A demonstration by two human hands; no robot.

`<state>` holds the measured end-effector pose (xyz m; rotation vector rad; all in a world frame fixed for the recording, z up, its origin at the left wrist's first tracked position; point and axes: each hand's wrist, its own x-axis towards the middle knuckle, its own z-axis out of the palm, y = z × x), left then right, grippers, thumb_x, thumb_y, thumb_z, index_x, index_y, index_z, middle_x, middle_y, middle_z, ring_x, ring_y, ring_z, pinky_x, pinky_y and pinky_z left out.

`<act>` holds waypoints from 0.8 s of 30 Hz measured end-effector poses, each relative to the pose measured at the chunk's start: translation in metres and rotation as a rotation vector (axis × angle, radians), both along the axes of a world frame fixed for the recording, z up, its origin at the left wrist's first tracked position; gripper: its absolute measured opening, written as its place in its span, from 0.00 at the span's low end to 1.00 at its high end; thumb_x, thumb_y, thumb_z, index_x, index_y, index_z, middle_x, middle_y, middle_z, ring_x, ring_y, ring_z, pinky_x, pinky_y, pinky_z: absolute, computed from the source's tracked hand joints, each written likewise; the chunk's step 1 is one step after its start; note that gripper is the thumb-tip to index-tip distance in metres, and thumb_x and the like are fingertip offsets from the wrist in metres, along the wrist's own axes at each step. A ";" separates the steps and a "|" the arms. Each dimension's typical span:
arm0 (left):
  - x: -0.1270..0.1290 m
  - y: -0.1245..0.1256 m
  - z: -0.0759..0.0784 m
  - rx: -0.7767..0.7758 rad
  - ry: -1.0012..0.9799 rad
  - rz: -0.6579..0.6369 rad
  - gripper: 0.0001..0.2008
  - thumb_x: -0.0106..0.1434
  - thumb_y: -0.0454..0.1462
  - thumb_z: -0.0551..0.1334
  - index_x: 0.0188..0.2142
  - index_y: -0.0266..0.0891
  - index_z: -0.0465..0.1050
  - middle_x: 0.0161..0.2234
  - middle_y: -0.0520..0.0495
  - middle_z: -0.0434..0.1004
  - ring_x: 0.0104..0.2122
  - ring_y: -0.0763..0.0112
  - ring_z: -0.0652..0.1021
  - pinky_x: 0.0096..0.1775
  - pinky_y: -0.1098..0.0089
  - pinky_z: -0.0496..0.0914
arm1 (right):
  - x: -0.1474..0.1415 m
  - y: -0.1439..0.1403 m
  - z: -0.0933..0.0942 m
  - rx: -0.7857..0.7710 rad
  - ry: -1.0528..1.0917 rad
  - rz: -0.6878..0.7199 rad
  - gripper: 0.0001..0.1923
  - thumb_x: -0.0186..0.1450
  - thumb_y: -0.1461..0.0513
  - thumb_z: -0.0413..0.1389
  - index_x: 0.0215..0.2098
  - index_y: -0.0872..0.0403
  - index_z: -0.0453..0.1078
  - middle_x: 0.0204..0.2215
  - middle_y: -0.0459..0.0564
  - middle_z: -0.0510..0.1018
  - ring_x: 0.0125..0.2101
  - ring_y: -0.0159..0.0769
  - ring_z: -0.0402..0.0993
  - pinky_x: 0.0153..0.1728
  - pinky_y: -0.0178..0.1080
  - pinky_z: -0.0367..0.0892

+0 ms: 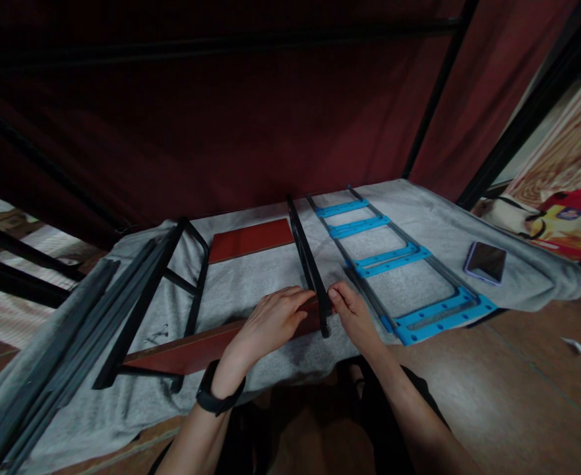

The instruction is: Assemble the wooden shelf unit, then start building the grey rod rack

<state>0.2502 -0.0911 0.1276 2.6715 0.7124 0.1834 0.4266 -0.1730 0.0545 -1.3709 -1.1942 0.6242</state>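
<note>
Black rail (308, 264) | left grip (270, 323) flat on brown board (181, 353) | right grip (352, 310) pinching rail | blue ladder (394, 260) right of it

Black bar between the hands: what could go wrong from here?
1. The left hand presses the red-brown board while the right hand pinches the black bar at its end; fingers might get nipped at that joint.
2. The grey cloth is wrinkled and could slide, shifting the parts.
3. The phone lies near the cloth's edge beside the blue-runged frame; a nudge might push it off.
</note>
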 end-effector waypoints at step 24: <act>0.000 -0.001 0.001 -0.024 -0.013 -0.012 0.21 0.66 0.32 0.56 0.58 0.44 0.69 0.52 0.47 0.76 0.51 0.64 0.75 0.53 0.65 0.69 | -0.006 -0.002 -0.001 -0.030 -0.022 -0.063 0.18 0.72 0.49 0.44 0.29 0.49 0.60 0.22 0.42 0.64 0.25 0.35 0.63 0.28 0.37 0.56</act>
